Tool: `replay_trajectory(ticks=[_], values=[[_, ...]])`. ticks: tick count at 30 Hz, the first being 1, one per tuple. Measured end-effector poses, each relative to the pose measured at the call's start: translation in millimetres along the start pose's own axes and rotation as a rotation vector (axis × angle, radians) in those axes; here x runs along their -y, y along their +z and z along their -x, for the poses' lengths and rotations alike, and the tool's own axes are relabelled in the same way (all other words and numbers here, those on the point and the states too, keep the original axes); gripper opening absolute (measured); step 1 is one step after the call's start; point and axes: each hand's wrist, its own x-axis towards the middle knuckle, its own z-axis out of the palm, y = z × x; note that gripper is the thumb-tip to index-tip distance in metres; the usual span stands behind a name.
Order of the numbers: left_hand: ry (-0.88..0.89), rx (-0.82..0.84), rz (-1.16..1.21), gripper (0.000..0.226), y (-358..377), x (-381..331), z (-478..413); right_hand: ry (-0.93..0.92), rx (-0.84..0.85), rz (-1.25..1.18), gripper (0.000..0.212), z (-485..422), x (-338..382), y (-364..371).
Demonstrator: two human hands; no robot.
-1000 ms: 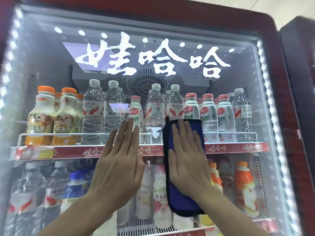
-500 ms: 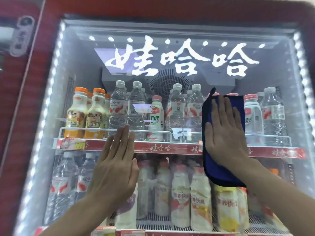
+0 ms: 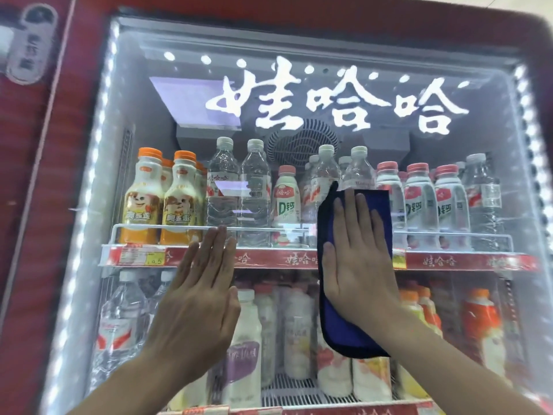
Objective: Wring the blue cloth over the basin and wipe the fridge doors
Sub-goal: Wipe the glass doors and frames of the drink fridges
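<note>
Glass-fronted red fridge door (image 3: 299, 37): upper wire shelf (image 3: 449, 236) holds orange-capped juice bottles (image 3: 163, 199) and clear water bottles (image 3: 239, 193). Right hand (image 3: 357, 265), spread flat, presses folded blue cloth (image 3: 338, 327) against glass; left hand (image 3: 200, 301) flat, fingers together, beside it.

The blue cloth (image 3: 341, 324), folded into a tall dark-edged rectangle, lies flat against the red-framed fridge door (image 3: 299, 94) glass.
</note>
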Motion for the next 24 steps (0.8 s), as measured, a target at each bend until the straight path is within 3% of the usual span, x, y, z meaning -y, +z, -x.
replay_trajectory(ticks=[8,11,17,24], values=[[-0.018,0.015,-0.040,0.067,-11.0,-9.4,0.6,-0.119,0.019,-0.141,0.066,34.1,71.3,9.9],[-0.043,0.039,-0.077,0.067,-20.7,-13.6,0.0,-0.159,0.040,-0.143,0.064,27.2,48.7,6.6],[-0.058,0.012,-0.078,0.068,-32.8,-2.2,6.7,-0.015,0.028,-0.089,0.065,-29.3,-27.3,-7.1],[-0.100,-0.010,-0.059,0.068,-39.5,39.0,24.5,0.040,0.040,-0.030,0.067,-45.7,-13.3,-5.0]])
